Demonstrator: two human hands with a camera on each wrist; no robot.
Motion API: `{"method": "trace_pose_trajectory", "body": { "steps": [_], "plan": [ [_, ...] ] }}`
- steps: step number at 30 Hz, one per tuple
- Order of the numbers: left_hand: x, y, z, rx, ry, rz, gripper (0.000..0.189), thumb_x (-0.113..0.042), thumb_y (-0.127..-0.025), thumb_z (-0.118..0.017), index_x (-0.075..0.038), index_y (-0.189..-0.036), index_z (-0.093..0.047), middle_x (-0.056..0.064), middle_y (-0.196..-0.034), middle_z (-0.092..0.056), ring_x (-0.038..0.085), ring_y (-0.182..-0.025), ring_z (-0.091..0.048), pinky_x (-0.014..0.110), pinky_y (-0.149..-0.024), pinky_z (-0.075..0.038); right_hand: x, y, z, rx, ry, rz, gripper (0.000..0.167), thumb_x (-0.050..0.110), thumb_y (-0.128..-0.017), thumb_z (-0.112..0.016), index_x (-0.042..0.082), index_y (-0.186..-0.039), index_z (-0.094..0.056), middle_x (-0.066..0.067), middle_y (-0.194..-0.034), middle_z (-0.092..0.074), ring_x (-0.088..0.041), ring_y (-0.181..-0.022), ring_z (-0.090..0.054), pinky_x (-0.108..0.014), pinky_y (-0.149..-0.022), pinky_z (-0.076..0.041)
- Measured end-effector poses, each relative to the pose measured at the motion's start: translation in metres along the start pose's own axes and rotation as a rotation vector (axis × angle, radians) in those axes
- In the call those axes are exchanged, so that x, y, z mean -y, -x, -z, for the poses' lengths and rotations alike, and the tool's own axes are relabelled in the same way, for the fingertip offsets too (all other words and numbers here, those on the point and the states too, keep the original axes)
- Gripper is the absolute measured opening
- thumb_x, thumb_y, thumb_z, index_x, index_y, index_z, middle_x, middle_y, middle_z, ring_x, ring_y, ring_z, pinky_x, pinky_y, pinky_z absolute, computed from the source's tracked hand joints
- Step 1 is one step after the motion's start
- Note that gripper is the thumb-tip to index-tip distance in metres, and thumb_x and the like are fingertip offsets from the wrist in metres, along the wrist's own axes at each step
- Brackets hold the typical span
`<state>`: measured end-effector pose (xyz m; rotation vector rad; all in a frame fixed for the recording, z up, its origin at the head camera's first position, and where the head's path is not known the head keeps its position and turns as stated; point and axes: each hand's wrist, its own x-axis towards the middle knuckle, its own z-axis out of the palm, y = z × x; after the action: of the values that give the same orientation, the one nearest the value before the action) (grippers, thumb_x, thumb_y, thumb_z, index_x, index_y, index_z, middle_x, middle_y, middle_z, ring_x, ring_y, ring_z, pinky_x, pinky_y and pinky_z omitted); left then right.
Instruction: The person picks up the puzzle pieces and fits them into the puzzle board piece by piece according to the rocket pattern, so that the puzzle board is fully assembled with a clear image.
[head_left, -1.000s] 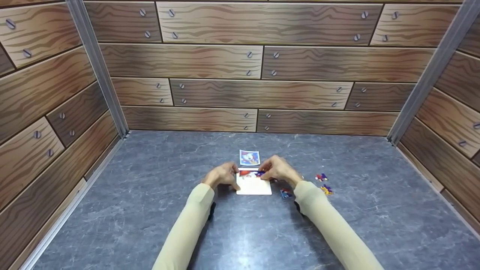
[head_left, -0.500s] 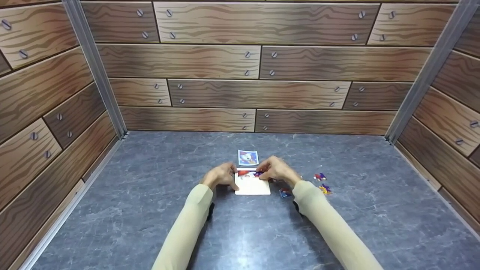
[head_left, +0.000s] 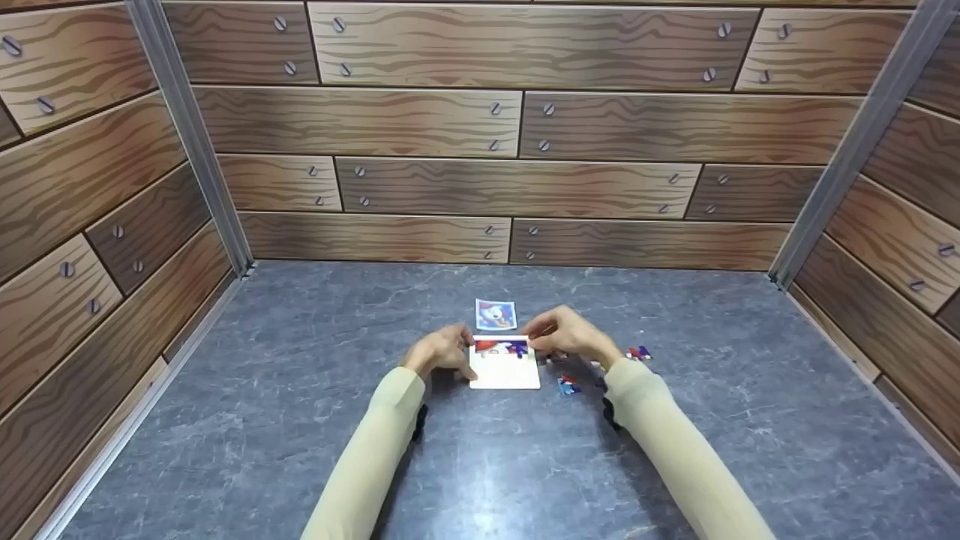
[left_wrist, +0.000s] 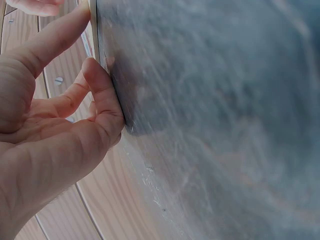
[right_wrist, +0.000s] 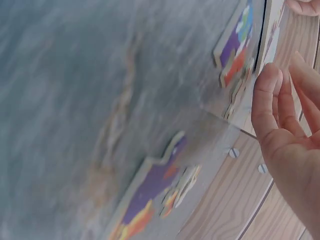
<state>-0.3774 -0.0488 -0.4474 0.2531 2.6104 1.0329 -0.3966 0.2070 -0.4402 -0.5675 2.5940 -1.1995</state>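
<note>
A pale puzzle tray [head_left: 504, 373] lies flat on the table between the hands. Puzzle pieces [head_left: 491, 347] with red, white and purple print fill a strip along its far side. My left hand [head_left: 442, 351] holds the tray's left edge, thumb near the front corner and fingers near the far one; the left wrist view shows its digits against that edge. Beside the far right corner is my right hand [head_left: 566, 332], fingers loosely bent. In the right wrist view its thumb and fingers [right_wrist: 266, 97] are apart with nothing visible between them. A loose piece [head_left: 568, 385] lies right of the tray.
Behind the tray lies a small picture card [head_left: 496, 315]. More loose pieces [head_left: 639, 352] lie on the grey table [head_left: 300, 405] to the right, some hidden by the right hand and sleeve. Wood-patterned walls [head_left: 420, 238] stand at the back and sides.
My right hand has lifted off the strip of pieces and moved right to the tray's corner, uncovering the purple part. My left hand stays at the tray's left edge.
</note>
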Motion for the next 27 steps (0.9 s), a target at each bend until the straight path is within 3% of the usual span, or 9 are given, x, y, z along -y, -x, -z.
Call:
{"method": "trace_pose_trajectory", "body": {
  "steps": [5, 12, 20, 27],
  "plan": [
    [0.001, -0.001, 0.0, 0.003, 0.013, -0.021, 0.054, -0.005, -0.07, -0.087, -0.005, -0.113, -0.055, 0.008, -0.106, -0.056, 0.019, -0.092, -0.049, 0.032, -0.084, -0.044, -0.004, 0.002, 0.007, 0.031, 0.014, 0.05, 0.024, 0.002, -0.087, -0.07, -0.006, -0.11, -0.071, -0.017, -0.099, -0.072, -0.008, -0.071, -0.055, -0.023, -0.061, -0.046],
    [0.0, -0.002, -0.001, 0.014, 0.024, 0.026, 0.054, -0.007, -0.07, -0.087, -0.008, -0.115, -0.056, 0.011, -0.117, -0.058, 0.021, -0.101, -0.052, 0.039, -0.096, -0.045, -0.013, 0.008, 0.017, 0.058, 0.093, 0.037, 0.024, -0.001, -0.082, -0.073, -0.005, -0.105, -0.072, -0.015, -0.095, -0.073, -0.007, -0.073, -0.058, -0.021, -0.064, -0.048],
    [0.0, 0.001, 0.0, 0.002, -0.006, -0.004, 0.055, -0.008, -0.07, -0.087, -0.007, -0.115, -0.056, 0.009, -0.111, -0.057, 0.02, -0.095, -0.051, 0.035, -0.088, -0.045, -0.019, 0.01, 0.021, 0.11, 0.165, 0.029, 0.031, -0.002, -0.078, -0.076, -0.006, -0.108, -0.071, -0.018, -0.095, -0.071, -0.009, -0.075, -0.056, -0.021, -0.064, -0.047],
    [-0.001, 0.001, 0.001, 0.011, 0.025, 0.004, 0.055, -0.005, -0.071, -0.086, -0.007, -0.116, -0.055, 0.005, -0.1, -0.053, 0.018, -0.086, -0.05, 0.029, -0.077, -0.041, -0.018, 0.009, 0.02, 0.119, 0.177, -0.017, 0.033, -0.001, -0.078, -0.077, -0.004, -0.11, -0.07, -0.016, -0.097, -0.071, -0.012, -0.078, -0.056, -0.023, -0.066, -0.047]
  ]
}}
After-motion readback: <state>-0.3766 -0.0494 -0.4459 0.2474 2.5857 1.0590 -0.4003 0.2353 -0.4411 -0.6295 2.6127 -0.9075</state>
